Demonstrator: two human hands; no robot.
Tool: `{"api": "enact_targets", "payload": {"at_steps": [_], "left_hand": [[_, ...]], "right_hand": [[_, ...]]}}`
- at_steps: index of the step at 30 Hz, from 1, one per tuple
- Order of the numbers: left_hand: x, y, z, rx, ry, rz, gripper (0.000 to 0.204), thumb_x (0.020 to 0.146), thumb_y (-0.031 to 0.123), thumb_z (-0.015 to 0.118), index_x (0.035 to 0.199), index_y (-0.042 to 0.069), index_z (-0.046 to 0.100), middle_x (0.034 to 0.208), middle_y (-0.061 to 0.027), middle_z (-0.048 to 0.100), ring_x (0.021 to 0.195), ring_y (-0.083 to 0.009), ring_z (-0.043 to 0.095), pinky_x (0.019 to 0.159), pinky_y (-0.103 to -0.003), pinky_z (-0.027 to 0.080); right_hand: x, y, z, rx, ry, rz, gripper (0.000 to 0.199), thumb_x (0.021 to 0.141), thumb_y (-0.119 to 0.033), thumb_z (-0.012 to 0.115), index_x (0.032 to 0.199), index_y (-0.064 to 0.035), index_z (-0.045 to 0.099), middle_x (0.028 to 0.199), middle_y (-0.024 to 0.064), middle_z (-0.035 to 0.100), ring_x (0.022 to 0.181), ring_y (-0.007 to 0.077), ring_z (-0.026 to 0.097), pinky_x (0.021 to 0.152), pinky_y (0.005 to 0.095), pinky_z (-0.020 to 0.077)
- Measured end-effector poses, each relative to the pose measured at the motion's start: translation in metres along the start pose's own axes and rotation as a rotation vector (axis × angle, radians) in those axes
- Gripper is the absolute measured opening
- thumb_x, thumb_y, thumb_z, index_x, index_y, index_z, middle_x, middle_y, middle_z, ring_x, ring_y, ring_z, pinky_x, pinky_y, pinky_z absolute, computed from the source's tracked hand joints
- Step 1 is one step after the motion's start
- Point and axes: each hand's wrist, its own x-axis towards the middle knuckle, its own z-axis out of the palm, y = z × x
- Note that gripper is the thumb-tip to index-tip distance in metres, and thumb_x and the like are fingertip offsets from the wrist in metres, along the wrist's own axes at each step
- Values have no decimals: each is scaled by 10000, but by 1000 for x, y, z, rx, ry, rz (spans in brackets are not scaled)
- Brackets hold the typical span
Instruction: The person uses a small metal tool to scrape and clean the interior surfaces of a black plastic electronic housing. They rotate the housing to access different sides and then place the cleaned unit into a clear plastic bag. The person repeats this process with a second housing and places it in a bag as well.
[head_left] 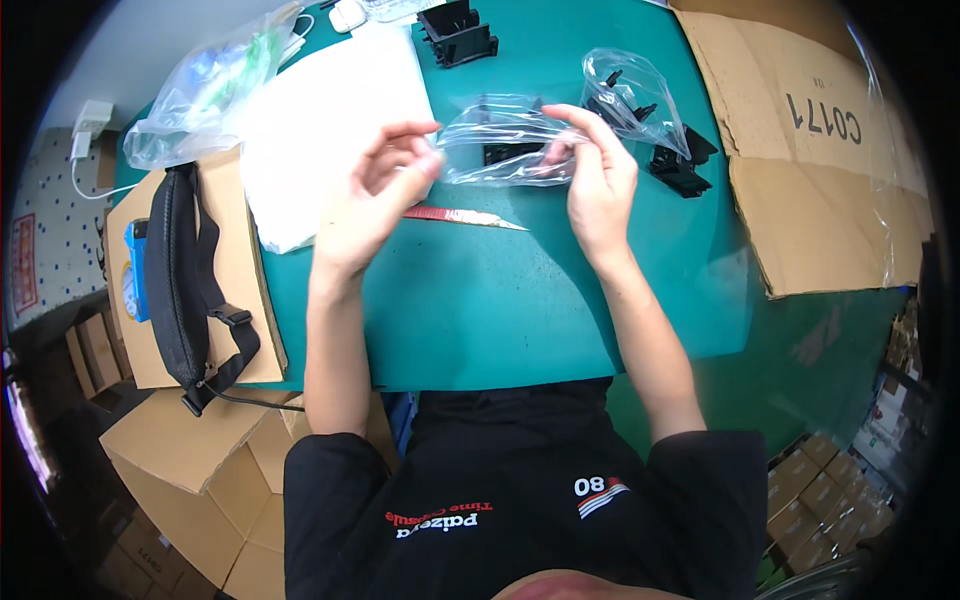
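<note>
A clear plastic bag (470, 160) with a black plastic part (513, 153) in or under it is between my hands, above the green table. My left hand (375, 190) is at the bag's left end, its index finger and thumb apart and the other fingers curled. At the other end, my right hand (603, 180) grips the bag, thumb and some fingertips partly behind the film. Just below the bag lies a thin red strip with a pale pointed end (465, 217), partly hidden by my left hand.
Another clear bag (640, 85) with black parts lies to the right, beside a loose black part (682, 165). A black molded part (457, 35) stands at the back. White sheeting (300, 130), a black waist bag (180, 280) and flattened cardboard (800, 150) flank the work area.
</note>
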Motion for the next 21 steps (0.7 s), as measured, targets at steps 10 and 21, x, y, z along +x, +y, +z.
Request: {"api": "enact_targets", "payload": {"at_steps": [10, 21], "left_hand": [[-1, -24, -35, 1638, 323, 651, 246, 948, 212, 654, 1151, 73, 661, 1097, -159, 627, 991, -347, 611, 893, -483, 502], [5, -39, -30, 1471, 296, 330, 237, 993, 212, 599, 1119, 24, 672, 1118, -207, 688, 1075, -370, 646, 943, -477, 509]], "right_hand": [[26, 8, -39, -379, 224, -159, 442, 878, 46, 400, 1191, -9, 707, 931, 71, 629, 832, 148, 598, 781, 290, 512], [9, -13, -15, -794, 322, -769, 584, 772, 16, 699, 1336, 22, 545, 1283, 208, 436, 1198, 350, 473, 1016, 425, 459]]}}
